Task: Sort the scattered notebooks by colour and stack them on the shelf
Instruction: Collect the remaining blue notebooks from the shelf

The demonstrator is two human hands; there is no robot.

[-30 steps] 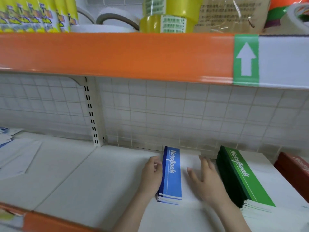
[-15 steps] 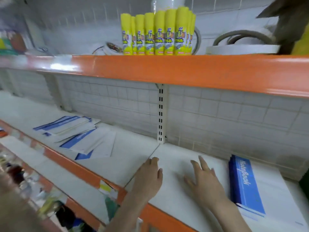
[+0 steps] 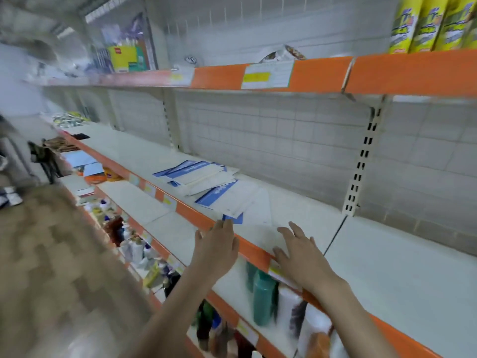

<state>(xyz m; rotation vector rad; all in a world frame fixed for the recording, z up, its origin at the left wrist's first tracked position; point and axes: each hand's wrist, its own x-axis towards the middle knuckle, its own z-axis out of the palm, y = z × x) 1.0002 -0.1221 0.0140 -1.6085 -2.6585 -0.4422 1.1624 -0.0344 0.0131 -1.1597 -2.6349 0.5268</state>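
Two hands hovering at the shelf (image 3: 284, 202) front edge, L hand (image 3: 216, 250) & R hand (image 3: 300, 254) both w/ fingers spread, gripping nothing. Just beyond, scattered blue notebooks (image 3: 206, 183) lying mid-shelf; yellow bottles (image 3: 433, 21) sitting above.

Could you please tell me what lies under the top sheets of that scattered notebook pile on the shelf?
More blue-edged notebooks fan out beneath, and a blue corner pokes out nearest. How many lie below is hidden.
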